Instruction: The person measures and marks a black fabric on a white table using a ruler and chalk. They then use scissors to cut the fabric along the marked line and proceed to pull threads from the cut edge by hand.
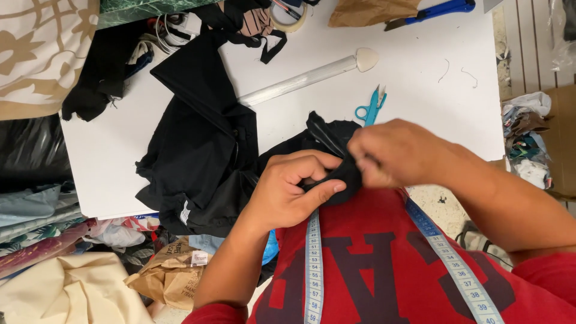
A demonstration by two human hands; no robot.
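Close against the red shirt [384, 264], with a pale blue measuring tape [314, 270] draped over it, both hands meet on a black piece of cloth [336, 144]. The left hand [288, 189] pinches a fold between thumb and curled fingers; the right hand [399, 153] is clamped on the same fold, the two touching. The cloth trails onto the near edge of the white table [420, 96], joined to a larger black garment [204, 156]. Just beyond lie turquoise thread snips [371, 108], then a clear tube [300, 80], and farthest a blue-handled cutter [435, 11].
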